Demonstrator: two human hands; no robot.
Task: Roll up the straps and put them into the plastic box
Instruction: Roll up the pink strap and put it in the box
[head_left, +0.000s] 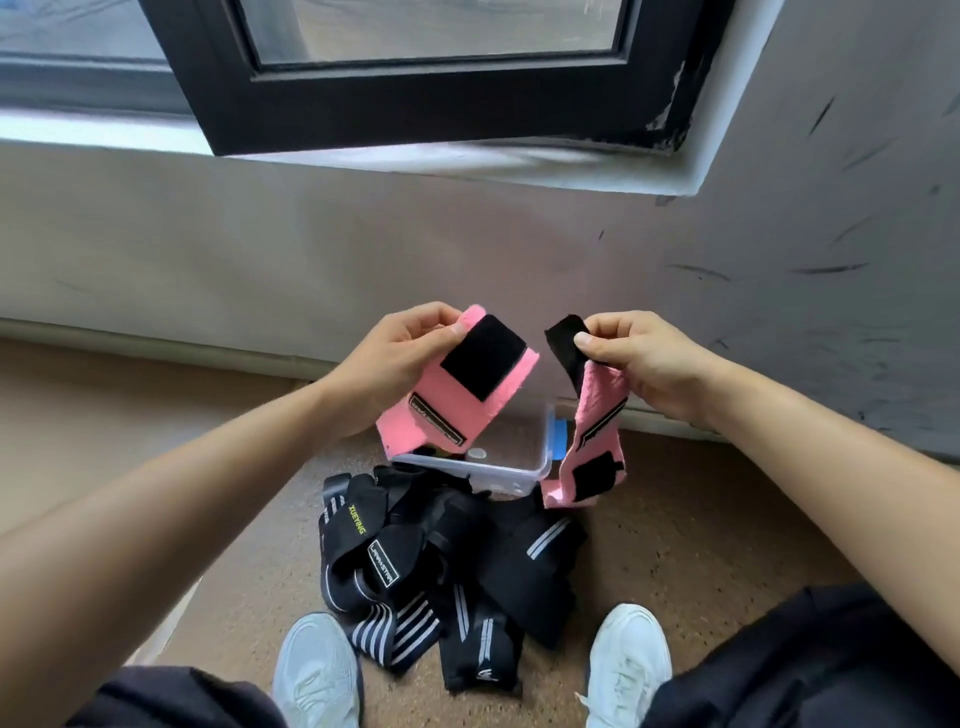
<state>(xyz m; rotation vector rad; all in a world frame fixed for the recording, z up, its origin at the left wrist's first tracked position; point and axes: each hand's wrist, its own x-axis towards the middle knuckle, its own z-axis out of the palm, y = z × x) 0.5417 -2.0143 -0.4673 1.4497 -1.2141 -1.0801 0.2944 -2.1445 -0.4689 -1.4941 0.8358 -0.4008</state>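
My left hand (400, 358) pinches the top corner of a pink strap (447, 400) with a black velcro patch, held up in the air. A second pink strap (597, 431) hangs down from my right hand (639, 364), which pinches its black velcro end. Both straps hover over a clear plastic box (524, 467) on the floor by the wall. On the floor in front of the box lies a pile of black straps (441, 561) with white stripes, unrolled.
A grey scuffed wall (831, 260) and an open black-framed window (415, 78) rise behind the box. My two white shoes (317, 675) flank the near edge of the pile. A blue object (560, 439) sits beside the box.
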